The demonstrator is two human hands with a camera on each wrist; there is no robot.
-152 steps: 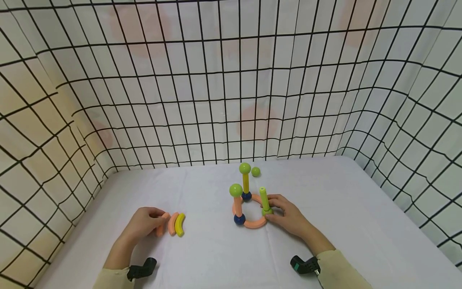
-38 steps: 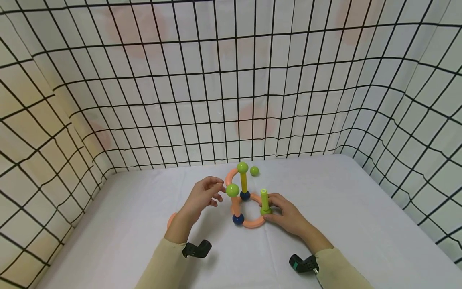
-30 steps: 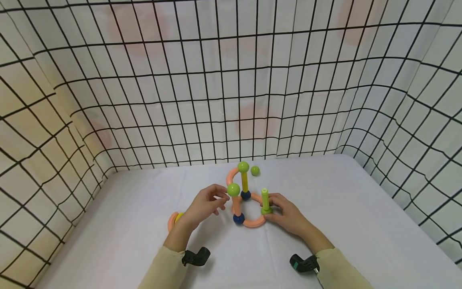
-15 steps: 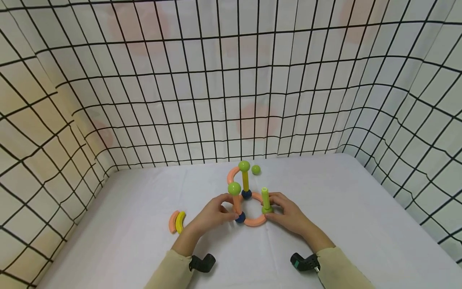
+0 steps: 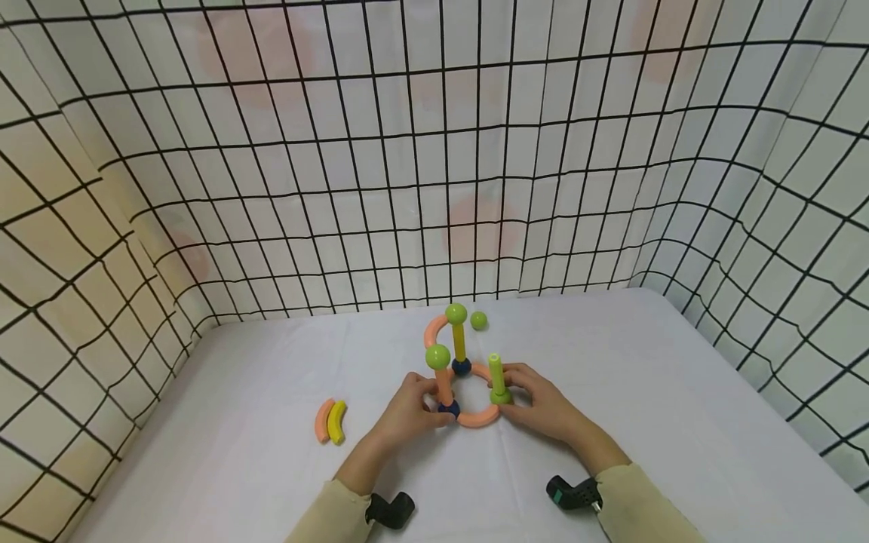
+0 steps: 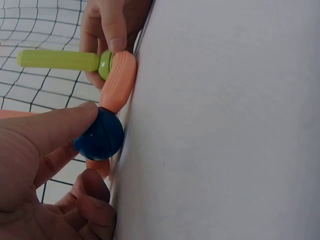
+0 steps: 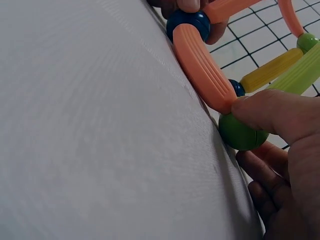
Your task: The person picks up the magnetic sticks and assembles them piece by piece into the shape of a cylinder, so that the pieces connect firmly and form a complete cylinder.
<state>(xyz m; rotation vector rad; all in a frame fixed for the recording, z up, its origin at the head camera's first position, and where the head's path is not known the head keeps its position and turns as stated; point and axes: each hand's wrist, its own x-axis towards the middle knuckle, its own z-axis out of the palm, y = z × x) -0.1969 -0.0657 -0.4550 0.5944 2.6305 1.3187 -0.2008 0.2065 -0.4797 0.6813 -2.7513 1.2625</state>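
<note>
While the left hand [image 5: 407, 403] pinches the blue ball [image 6: 100, 139], the right hand [image 5: 543, 407] grips the green ball [image 7: 241, 133], both forearms reaching in from the near edge.

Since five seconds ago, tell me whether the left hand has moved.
Yes. The left hand left the loose curved pieces and moved right to the blue ball at the ring's near-left joint.

smooth, glossy dark blue plastic ball [image 6: 99, 139]; ribbed, matt orange curved plastic bar [image 7: 202, 69]; smooth, faintly shiny green plastic ball [image 7: 241, 134]; finely woven, matt white cloth table cover [image 7: 90, 130]; black-gridded backdrop [image 5: 434, 151], apparently cloth.
</note>
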